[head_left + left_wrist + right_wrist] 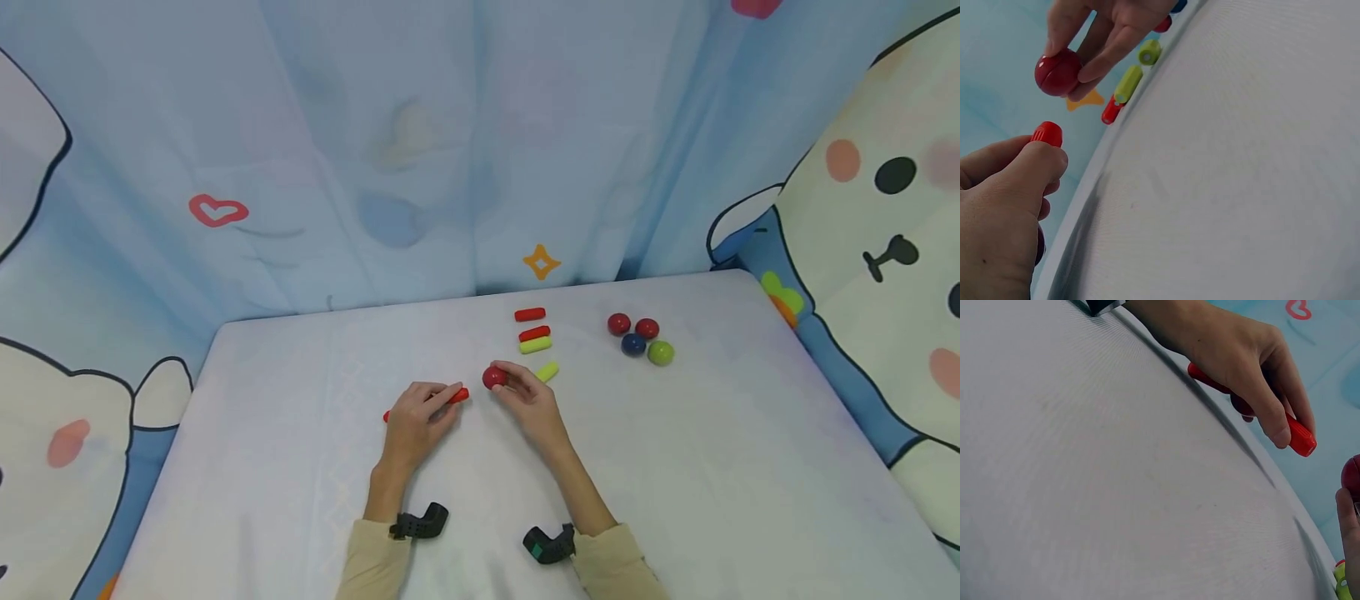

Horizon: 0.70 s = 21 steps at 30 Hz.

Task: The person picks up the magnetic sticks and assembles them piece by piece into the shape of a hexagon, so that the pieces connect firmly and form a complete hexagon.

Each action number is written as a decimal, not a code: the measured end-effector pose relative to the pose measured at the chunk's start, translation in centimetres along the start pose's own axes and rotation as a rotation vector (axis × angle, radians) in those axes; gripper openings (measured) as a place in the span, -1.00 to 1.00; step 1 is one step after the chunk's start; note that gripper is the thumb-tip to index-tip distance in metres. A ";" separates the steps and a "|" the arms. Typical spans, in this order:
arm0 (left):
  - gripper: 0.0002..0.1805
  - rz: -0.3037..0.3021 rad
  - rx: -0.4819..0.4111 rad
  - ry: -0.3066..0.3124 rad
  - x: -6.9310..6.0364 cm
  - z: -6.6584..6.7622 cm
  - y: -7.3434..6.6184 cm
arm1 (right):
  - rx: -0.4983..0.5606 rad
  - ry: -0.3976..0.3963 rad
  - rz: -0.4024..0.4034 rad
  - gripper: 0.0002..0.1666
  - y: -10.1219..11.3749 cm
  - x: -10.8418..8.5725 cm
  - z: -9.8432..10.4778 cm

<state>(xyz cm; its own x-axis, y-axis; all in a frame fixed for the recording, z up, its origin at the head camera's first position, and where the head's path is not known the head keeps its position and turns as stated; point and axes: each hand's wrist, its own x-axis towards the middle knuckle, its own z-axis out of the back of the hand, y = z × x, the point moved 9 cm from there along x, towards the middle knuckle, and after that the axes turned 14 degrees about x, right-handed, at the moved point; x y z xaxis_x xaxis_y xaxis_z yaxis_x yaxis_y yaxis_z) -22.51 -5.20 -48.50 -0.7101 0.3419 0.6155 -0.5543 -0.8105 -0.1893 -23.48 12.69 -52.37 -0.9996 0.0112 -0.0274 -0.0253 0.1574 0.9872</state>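
Note:
My left hand (417, 423) grips a red plastic stick (459, 396), whose ribbed tip pokes out past the thumb. Part of a dark red ball (1242, 406) shows beneath that hand, between the two visible red ends; how it joins them is hidden. Facing it, my right hand (531, 408) pinches a glossy red ball (494, 377) between thumb and fingers. A small gap separates this ball from the red tip in the left wrist view. Just behind the right hand lies a lime-green stick (548, 372), partly covered by the fingers.
Farther back on the white-covered table (300, 483) lie a red stick (530, 314), another red stick (534, 333) and a green stick (536, 345). To their right sit two red balls (618, 324), a blue ball (633, 345) and a green ball (661, 352). A printed curtain (420, 150) hangs behind.

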 end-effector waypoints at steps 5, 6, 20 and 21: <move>-0.61 -0.015 -0.002 -0.003 -0.1 0.0 -0.2 | -0.098 0.023 0.002 -0.53 -0.3 -0.4 -0.5; -0.61 -0.016 0.000 -0.005 -0.1 0.0 -0.3 | -0.111 0.034 0.009 -0.53 -0.4 -0.4 -0.7; -0.60 -0.028 -0.009 -0.065 0.0 0.5 -0.3 | -0.182 0.078 0.050 -0.53 -0.5 -0.4 -1.3; -0.60 -0.029 -0.009 -0.061 -0.1 0.5 -0.3 | -0.184 0.078 0.050 -0.53 -0.5 -0.4 -1.3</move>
<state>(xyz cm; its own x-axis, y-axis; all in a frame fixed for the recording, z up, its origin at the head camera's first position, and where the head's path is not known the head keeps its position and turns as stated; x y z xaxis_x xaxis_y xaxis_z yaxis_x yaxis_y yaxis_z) -22.07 -5.18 -48.08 -0.6661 0.3350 0.6664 -0.5784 -0.7961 -0.1779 -23.07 11.33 -52.70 -0.9976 -0.0633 0.0273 0.0289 -0.0244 0.9993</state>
